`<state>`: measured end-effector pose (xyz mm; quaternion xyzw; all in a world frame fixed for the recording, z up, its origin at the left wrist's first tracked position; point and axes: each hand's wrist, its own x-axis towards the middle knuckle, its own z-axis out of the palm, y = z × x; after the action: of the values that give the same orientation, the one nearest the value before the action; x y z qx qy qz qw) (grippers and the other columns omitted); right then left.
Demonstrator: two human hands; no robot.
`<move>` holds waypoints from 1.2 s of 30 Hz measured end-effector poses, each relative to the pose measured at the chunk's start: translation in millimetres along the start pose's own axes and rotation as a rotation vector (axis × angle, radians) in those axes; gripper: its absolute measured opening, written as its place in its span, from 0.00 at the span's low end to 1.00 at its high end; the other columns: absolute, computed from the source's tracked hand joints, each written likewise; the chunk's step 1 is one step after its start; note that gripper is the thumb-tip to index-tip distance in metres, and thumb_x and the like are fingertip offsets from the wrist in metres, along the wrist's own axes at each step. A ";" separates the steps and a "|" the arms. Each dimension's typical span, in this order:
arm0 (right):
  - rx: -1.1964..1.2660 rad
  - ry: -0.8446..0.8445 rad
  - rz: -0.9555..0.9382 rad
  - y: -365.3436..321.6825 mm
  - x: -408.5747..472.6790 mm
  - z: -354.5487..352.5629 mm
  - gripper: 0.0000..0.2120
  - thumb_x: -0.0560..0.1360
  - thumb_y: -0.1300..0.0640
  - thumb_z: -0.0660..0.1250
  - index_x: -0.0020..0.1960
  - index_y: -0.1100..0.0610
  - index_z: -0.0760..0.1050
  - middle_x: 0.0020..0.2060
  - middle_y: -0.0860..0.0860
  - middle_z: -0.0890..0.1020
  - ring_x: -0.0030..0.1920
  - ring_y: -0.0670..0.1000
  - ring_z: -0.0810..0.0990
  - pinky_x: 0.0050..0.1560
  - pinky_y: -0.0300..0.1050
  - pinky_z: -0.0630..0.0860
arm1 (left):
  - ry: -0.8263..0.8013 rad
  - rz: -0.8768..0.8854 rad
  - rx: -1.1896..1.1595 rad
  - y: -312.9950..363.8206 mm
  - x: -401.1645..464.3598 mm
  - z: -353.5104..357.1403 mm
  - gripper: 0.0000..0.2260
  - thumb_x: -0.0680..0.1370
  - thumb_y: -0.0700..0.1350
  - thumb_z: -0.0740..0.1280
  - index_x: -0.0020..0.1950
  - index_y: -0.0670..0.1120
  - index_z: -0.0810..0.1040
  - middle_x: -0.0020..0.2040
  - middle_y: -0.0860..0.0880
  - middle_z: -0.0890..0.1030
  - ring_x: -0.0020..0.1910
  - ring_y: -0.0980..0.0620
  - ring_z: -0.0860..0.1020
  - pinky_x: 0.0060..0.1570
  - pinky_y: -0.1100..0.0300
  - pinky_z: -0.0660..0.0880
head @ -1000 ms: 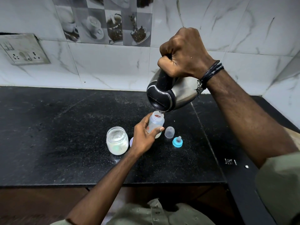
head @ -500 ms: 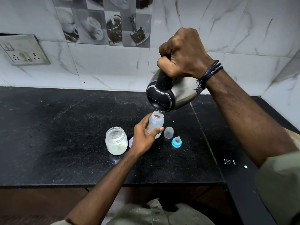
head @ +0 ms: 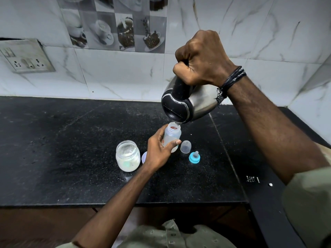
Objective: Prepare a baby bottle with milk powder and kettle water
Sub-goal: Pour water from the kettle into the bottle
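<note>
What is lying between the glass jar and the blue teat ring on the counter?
In the head view, the left hand holding the baby bottle, a small lid and the clear cap lie between jar and ring.

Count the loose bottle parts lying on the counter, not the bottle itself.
2 clearly: a clear dome cap right of the baby bottle, and a blue teat ring nearer the front edge. A pale lid-like disc peeks from behind the left hand; more may be hidden there.

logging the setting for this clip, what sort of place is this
Most likely a home kitchen: a black stone counter against marble-look wall tiles with coffee-cup pictures, a wall socket plate, and a steel kettle.
</note>
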<state>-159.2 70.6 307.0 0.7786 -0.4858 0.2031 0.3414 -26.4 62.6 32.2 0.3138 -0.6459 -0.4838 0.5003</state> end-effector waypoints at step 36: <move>-0.003 0.003 0.009 4.0 -0.5 4.8 0.13 0.62 0.53 0.58 0.24 0.60 0.65 0.20 0.53 0.59 0.26 0.58 0.59 0.32 0.43 0.52 | 0.013 -0.021 0.018 -1.1 1.6 1.5 0.25 0.72 0.43 0.77 0.68 0.48 0.77 0.62 0.49 0.85 0.63 0.48 0.83 0.66 0.47 0.79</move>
<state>-163.1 66.3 304.7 0.7756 -0.4890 0.2052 0.3422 -28.4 61.3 31.7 0.3281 -0.6439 -0.4810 0.4964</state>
